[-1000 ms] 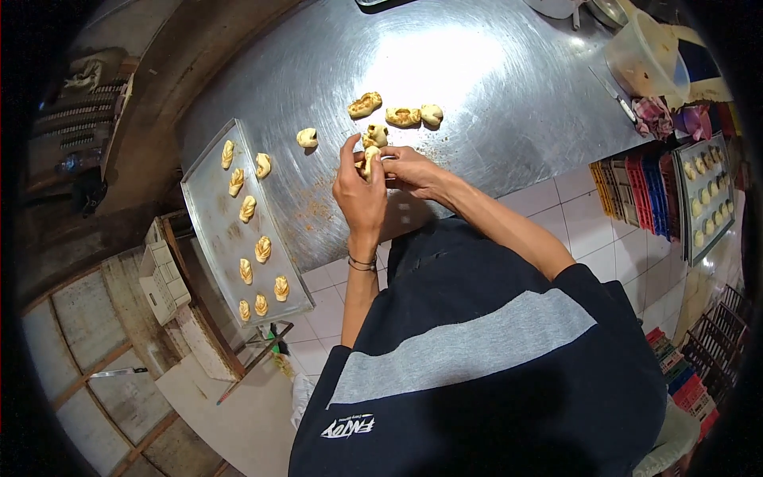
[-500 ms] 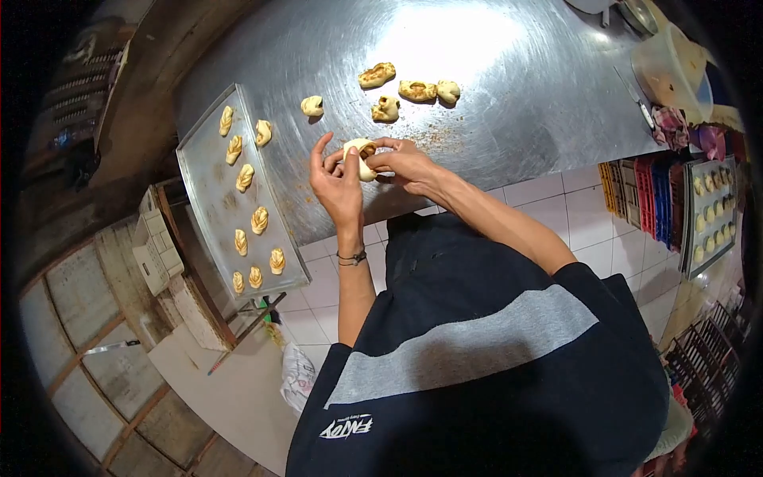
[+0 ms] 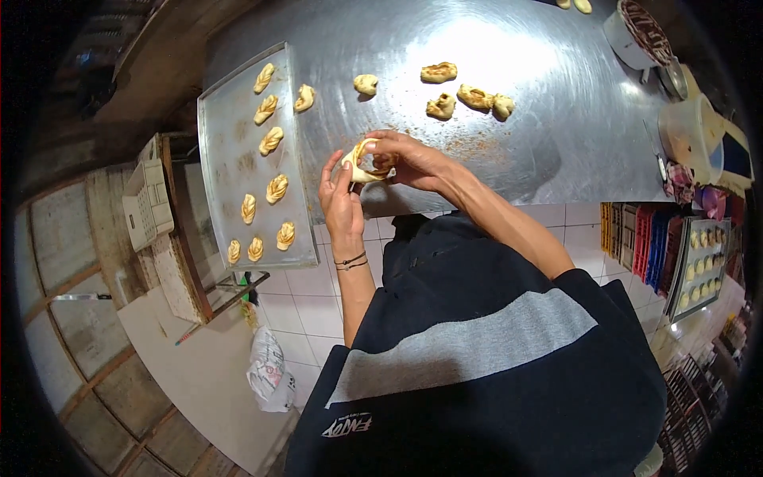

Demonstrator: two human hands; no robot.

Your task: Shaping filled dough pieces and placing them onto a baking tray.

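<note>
- Left hand (image 3: 340, 203): raised just above the near edge of the steel tabletop (image 3: 556, 119), palm turned inward, fingers (image 3: 330, 169) extended and pressed against the left side of a dough piece (image 3: 364, 161).
- Right hand (image 3: 409, 159): fingers curled over the same dough piece from the right, pinching its upper fold.
- Dough piece: pale, with a brown filling showing at the top; held between both hands, clear of the tabletop.
- Baking tray (image 3: 230, 151): rectangular metal, lying to the left of the hands; it carries shaped pastries (image 3: 271, 141) in two loose groups, far and near.
- Loose shaped pieces (image 3: 475, 97): lying on the tabletop beyond the hands, well apart from them.
- White container (image 3: 628, 36): at the far right of the tabletop.
</note>
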